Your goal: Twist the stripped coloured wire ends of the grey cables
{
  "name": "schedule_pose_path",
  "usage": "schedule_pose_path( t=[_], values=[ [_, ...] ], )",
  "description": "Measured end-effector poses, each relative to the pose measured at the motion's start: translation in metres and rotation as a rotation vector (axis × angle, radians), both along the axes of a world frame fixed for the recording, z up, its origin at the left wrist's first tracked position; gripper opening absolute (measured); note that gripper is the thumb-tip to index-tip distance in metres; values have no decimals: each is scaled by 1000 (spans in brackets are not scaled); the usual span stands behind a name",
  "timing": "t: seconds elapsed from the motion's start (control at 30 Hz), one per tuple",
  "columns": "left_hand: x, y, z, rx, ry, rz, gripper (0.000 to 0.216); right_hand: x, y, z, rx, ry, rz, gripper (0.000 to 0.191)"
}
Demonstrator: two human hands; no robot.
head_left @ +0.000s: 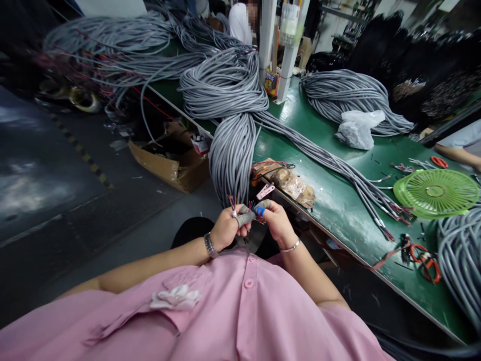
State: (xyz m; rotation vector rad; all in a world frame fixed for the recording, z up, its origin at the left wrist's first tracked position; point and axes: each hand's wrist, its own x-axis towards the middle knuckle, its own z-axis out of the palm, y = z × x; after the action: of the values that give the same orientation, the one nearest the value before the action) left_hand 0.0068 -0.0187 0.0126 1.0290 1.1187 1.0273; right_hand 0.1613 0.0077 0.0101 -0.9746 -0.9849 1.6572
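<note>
Close in front of my chest, my left hand [226, 228] is closed around the stripped end of a grey cable, and thin coloured wires [232, 202] stick up from it. My right hand [277, 220] meets it fingertip to fingertip, pinched on more of the thin wires [251, 205]. Grey striped coverings wrap several fingers, and a blue band [259, 211] circles one right finger. Just beyond the hands, a thick bundle of grey cables [233, 155] hangs over the table edge. A pink clip [265, 191] lies near my right hand.
The green table [319, 165] carries cable coils [225, 85], a taped brown block [291, 183], a green fan cover [436, 191], orange-handled scissors [424, 260] and a plastic bag [359, 129]. A cardboard box [171, 160] stands at left. Another person's arm [458, 153] shows at right.
</note>
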Motion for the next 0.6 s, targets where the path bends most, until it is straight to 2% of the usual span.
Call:
schedule_pose_path(
  t=[0.2, 0.33, 0.4, 0.47, 0.6],
  values=[
    [-2, 2, 3, -40, -118, 60, 23, 3, 0, -8, 47, 66, 12, 18],
    [-1, 8, 7, -67, -182, 56, 18, 8, 19, -16, -103, 186, -88, 45],
    [1, 12, 11, -77, -197, 59, 19, 8, 31, -16, -152, 214, -76, 54],
    [4, 17, 13, -91, -202, 60, 20, 5, 39, -12, -159, 228, -51, 55],
    [8, 23, 16, -127, -198, 55, 16, -3, 43, -3, -149, 311, -79, 41]
  ],
)
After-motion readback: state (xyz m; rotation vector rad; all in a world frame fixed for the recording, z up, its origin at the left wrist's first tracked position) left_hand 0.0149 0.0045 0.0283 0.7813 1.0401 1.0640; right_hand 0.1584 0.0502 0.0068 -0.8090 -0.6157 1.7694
